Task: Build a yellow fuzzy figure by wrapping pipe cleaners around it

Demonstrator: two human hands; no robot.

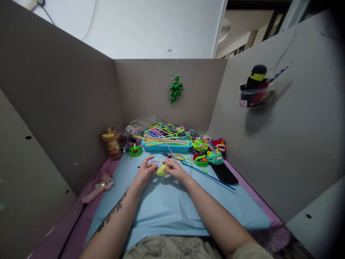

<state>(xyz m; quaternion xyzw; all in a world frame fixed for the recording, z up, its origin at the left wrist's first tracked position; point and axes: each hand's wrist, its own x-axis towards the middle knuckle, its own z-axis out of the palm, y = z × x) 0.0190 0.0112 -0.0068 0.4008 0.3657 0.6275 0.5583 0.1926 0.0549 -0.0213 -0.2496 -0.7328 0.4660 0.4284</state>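
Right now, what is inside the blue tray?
The blue tray holds colourful pipe cleaners, piled above its rim; they cover its bottom, so anything underneath cannot be seen.

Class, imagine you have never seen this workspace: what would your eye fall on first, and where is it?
Probably the heap of long, thin, multicoloured stems piled in the light-blue rectangular tray at the back of the table. Next, perhaps, the bare left hand and right hand, meeting at a small pale-yellow piece in front of that tray. Above, a bumpy green ornament with red specks hangs against the grey back panel.
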